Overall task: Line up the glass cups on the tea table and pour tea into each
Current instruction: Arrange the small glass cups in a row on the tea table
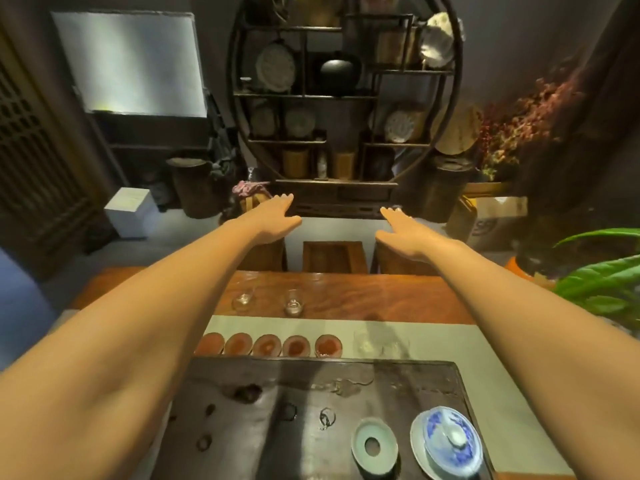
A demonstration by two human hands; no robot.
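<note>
Both my arms reach far forward over the wooden tea table (381, 299). My left hand (277, 220) and my right hand (403, 228) are held flat with straight fingers, above the far edge, holding nothing. Two small glass cups (244, 298) (293, 302) stand on the bare wood below my left forearm. More faint glass cups (247, 276) sit near the far edge. A clear glass pitcher (377, 342) stands on the pale runner (467, 344). Several red-brown coasters (296, 346) lie in a row on the runner.
A dark tea tray (277, 427) fills the near table, carrying a blue-and-white lidded gaiwan (450, 441) and a celadon ring-shaped strainer holder (374, 445). Wooden stools (332, 256) stand beyond the table. A green plant (602, 282) is at the right; a round display shelf (343, 95) stands behind.
</note>
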